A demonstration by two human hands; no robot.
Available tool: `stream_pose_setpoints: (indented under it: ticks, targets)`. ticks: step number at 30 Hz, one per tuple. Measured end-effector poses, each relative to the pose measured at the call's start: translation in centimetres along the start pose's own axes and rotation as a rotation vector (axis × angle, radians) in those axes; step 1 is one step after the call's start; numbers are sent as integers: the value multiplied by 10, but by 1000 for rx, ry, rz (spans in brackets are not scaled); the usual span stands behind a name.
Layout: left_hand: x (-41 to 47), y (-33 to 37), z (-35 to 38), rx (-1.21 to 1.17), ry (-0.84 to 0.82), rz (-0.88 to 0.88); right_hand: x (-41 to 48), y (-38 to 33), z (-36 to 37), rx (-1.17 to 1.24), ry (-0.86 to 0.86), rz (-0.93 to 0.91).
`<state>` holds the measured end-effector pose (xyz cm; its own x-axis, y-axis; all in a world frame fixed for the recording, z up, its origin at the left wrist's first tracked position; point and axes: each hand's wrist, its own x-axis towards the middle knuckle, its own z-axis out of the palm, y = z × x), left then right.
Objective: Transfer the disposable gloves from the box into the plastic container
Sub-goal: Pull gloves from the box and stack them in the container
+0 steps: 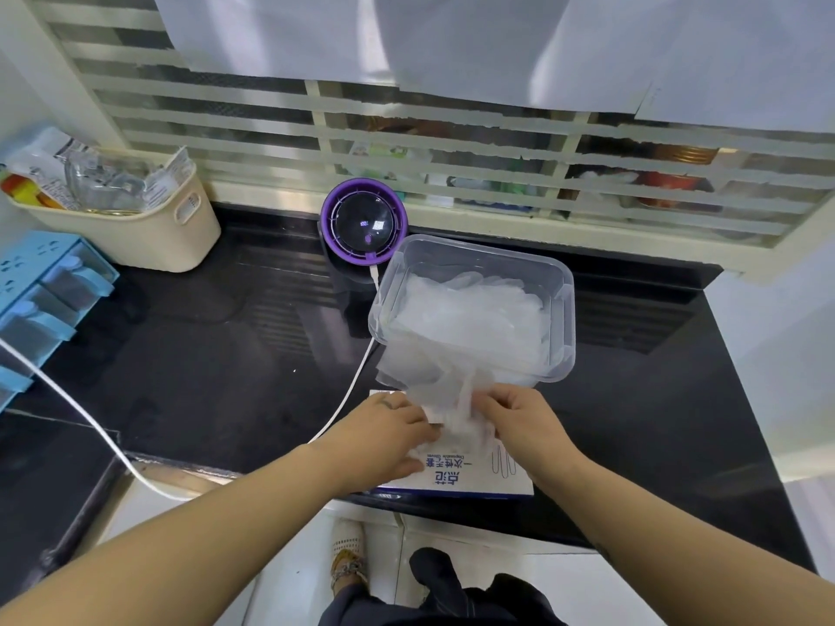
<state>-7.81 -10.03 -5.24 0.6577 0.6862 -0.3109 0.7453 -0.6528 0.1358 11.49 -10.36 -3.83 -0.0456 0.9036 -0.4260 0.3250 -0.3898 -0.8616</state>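
Observation:
A white and blue glove box (470, 472) lies flat at the front edge of the black counter. Just behind it stands a clear plastic container (560, 282) holding a heap of thin translucent gloves (470, 309), some of which hang over its near rim. My left hand (388, 431) rests on the box top with its fingers curled at the opening. My right hand (519, 422) pinches a bunch of gloves (456, 413) that rises out of the box between both hands.
A purple round device (363, 228) with a white cable (348, 395) sits behind the container. A cream basket (135, 219) of packets stands at the back left, with a blue drawer rack (40, 291) in front of it. A louvred window runs along the back.

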Motion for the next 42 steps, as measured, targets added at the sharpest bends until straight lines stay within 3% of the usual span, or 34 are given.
stream_pose_setpoints:
  ticks: [6, 12, 14, 19, 22, 25, 29, 34, 36, 38, 40, 42]
  targets:
    - [-3, 5, 7, 192, -140, 3, -5, -6, 1, 33, 92, -67]
    - [-2, 5, 1, 186, -141, 19, -18, -46, -14, -30, 142, -329]
    - [-5, 4, -10, -86, -74, -46, -18, -60, -26, -102, 145, -453]
    - [-18, -9, -53, -1174, 217, -398, -17, -73, -46, -448, 72, -628]
    - [-33, -19, -81, -1870, 222, -391, -18, -72, -47, -597, 47, -757]
    - [-45, -25, -99, -2082, 168, -281, -22, -75, -44, -754, 38, -929]
    - [-44, -22, -125, -2123, 194, -129, -21, -89, -47, -975, 104, -1096]
    - [-24, -16, -150, -1638, 467, -300, -15, -114, -64, -1139, 257, -1180]
    - [-18, -20, -156, -1541, 536, -267, -20, -124, -72, -1222, 254, -1107]
    - [-14, -23, -163, -1449, 573, -226, -29, -135, -82, -1291, 183, -915]
    - [-10, -24, -171, -1433, 600, -185, -42, -149, -93, -1181, 34, -709]
    - [-3, -24, -176, -1437, 585, -159, -51, -164, -98, -935, 11, -661]
